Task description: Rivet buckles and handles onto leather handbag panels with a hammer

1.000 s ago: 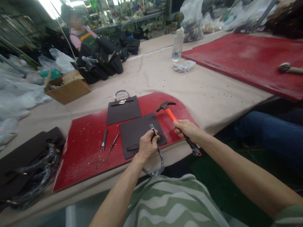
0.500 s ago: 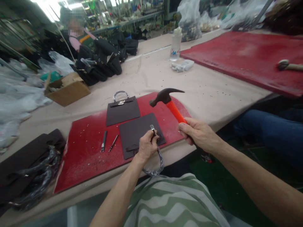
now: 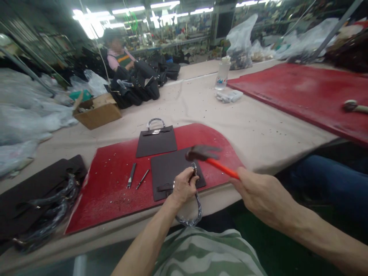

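Observation:
My right hand (image 3: 258, 188) is closed around the orange handle of a claw hammer (image 3: 221, 168), its dark head blurred just above the lower dark leather panel (image 3: 165, 166). Beneath the hammer head, my left hand (image 3: 184, 186) pinches a small shiny metal piece (image 3: 194, 166) upright over the panel's right part; its exact kind is unclear. A plastic-wrapped bag handle (image 3: 199, 207) loops from beside my left hand past the table edge. Behind lies another dark panel (image 3: 156, 143) with an attached handle and metal fittings. The panels rest on a red board (image 3: 115, 157).
A forked chisel (image 3: 131, 175) and a thin punch-like tool (image 3: 143, 179) lie left of the panel. Dark pieces with wrapped handles (image 3: 54, 203) lie farther left. Behind are a cardboard box (image 3: 99, 115), black bags (image 3: 138, 88), a bottle (image 3: 222, 74) and another person (image 3: 120, 57).
The hammer has come down towards the metal piece, its head turning flatter. My left hand keeps its pinch over the panel. The camera view has tilted up slightly.

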{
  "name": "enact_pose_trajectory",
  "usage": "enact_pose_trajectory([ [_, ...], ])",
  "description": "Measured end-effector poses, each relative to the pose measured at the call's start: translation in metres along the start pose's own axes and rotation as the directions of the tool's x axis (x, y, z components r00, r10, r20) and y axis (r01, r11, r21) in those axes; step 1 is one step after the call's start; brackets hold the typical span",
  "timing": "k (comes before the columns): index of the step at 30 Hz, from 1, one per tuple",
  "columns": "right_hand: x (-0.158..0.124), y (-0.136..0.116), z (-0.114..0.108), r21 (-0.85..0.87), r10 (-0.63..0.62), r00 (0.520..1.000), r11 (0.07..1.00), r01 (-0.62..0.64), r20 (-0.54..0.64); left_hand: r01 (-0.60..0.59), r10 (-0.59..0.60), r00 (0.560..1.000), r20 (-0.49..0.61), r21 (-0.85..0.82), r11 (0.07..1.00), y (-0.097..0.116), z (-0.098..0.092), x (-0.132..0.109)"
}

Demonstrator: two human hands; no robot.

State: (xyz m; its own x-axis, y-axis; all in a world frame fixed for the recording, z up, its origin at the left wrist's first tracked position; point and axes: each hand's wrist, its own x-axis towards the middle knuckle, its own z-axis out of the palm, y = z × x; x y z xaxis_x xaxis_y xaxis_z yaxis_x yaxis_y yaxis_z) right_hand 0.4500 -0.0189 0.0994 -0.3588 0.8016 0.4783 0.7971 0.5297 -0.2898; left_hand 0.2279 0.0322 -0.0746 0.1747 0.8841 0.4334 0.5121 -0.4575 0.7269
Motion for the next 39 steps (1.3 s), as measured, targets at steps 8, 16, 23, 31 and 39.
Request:
enact_pose_trajectory([
  [8, -0.008, 0.009, -0.004, -0.055, 0.024, 0.999, 0.998, -0.026, -0.042, -0.021, 0.021, 1.0, 0.015, 0.011, 1.0, 0.001, 0.0, 0.001],
  [16, -0.005, 0.058, 0.028, 0.056, 0.414, 0.828, 0.882, -0.467, 0.379, -0.003, 0.003, 1.0, 0.03, 0.008, 1.0, 0.005, -0.001, 0.001],
  [23, 0.004, 0.095, 0.095, -0.093, 0.559, 0.738, 0.816, -0.57, 0.378, 0.012, -0.012, 1.0, 0.027, -0.007, 1.0, 0.007, -0.003, 0.0],
  [31, -0.019, 0.019, 0.138, -0.006, 0.231, 0.942, 0.971, -0.237, 0.243, 0.263, -0.285, 0.957, -0.058, -0.243, 0.934, 0.012, -0.012, 0.007],
  [39, -0.018, 0.01, 0.154, -0.04, 0.189, 0.943, 0.982, -0.186, 0.273, 0.568, -0.532, 0.815, -0.23, 0.132, 0.813, -0.01, -0.141, 0.002],
])
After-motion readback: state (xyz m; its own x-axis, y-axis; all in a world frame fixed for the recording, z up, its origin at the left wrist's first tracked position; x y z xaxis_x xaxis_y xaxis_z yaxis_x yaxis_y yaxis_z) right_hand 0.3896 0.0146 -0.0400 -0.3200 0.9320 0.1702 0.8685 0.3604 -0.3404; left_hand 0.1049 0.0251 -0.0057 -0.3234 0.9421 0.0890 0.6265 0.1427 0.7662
